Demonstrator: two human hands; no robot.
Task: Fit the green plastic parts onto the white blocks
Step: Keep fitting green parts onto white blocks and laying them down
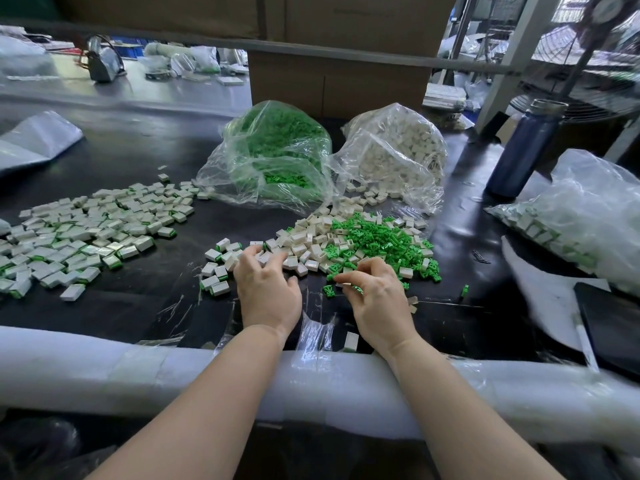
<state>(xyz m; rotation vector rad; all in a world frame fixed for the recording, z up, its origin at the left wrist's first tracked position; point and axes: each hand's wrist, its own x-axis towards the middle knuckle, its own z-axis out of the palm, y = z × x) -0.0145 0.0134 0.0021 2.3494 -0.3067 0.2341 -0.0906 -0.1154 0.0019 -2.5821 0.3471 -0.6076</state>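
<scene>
Green parts [384,237] and white blocks [308,244] lie mixed at centre frame, within my reach. My left hand [266,285] curls its fingers into the blocks; whether it grips one I cannot tell. My right hand [377,299] pinches something small, seemingly a green part.

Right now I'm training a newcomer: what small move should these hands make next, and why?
Probably each hand closes on one piece: the left hand reaches among white blocks, the right hand picks at green parts, nothing joined yet.
</scene>
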